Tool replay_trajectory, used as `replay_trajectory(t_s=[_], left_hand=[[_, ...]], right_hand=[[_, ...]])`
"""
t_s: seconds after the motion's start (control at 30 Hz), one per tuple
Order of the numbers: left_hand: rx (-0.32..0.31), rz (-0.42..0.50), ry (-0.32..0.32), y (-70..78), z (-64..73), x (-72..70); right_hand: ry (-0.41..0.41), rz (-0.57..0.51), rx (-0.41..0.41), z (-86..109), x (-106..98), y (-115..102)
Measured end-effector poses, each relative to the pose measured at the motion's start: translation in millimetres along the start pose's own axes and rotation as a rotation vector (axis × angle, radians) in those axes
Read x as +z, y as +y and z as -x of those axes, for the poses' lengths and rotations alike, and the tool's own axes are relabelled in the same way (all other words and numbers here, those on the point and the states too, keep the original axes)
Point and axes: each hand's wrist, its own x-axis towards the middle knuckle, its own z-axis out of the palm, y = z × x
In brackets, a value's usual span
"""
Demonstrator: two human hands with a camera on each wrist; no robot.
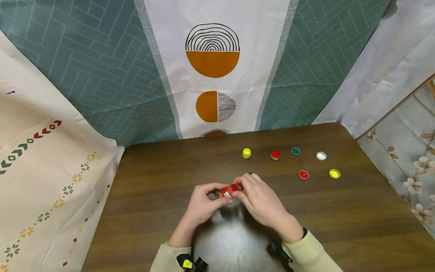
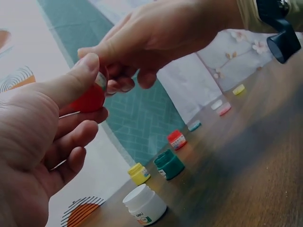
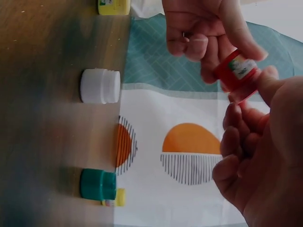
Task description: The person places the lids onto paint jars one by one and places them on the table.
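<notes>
Between both hands, raised over the near part of the table, is a small red paint jar (image 1: pixel 230 190) with a pale label. My left hand (image 1: pixel 204 204) grips the jar's body between thumb and fingers. The thumb and fingertips of my right hand (image 1: pixel 259 198) pinch its other end, at the rim. In the right wrist view the labelled side of the jar (image 3: pixel 240 68) shows, tilted. A white jar (image 2: pixel 144 205) and a green jar (image 2: pixel 169 164) stand beyond the hands, mostly hidden behind them in the head view.
At the back stand a yellow jar (image 1: pixel 246 153) and another red jar (image 1: pixel 275 155). To the right lie a teal lid (image 1: pixel 295 151), a white lid (image 1: pixel 321 155), a red lid (image 1: pixel 304 174) and a yellow lid (image 1: pixel 334 173). Another yellow jar (image 3: pixel 113 5) shows in the right wrist view.
</notes>
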Motion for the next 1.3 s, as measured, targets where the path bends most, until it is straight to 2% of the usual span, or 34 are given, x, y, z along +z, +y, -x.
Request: replay_trajectory(t_s=[0.27,0.43,0.57,0.73,0.9,1.1,1.2,1.3], left_hand=[[0.021,-0.070,0.048,2.2,-3.5,-0.2],[-0.004,-0.109,0.029,2.5,-3.1,-0.4],[0.035,-0.166,0.008,3.9,-4.1,-4.9],[0.075,-0.196,-0.016,2.9,-3.3,-17.3],[0.011,-0.199,-0.016,3.4,0.6,-35.8],[-0.083,-0.289,-0.031,-0.8,8.9,-56.1],[-0.097,-0.336,-0.043,-5.5,13.9,-61.9],[-0.085,-0.364,-0.065,-11.1,18.1,-64.8]], right_hand=[[-0.011,0.100,-0.037,-8.1,-3.0,-3.8],[-0.028,0.105,-0.034,-7.8,-4.0,-4.1],[-0.010,0.089,-0.059,-8.0,-4.6,-3.9],[0.007,0.035,-0.078,-7.0,-7.6,-2.6],[0.014,-0.018,-0.030,-1.9,-13.5,4.7],[-0.002,-0.029,0.029,8.8,-23.2,18.6],[-0.020,-0.029,0.048,14.7,-26.9,25.0],[-0.032,-0.034,0.063,19.2,-29.8,30.1]])
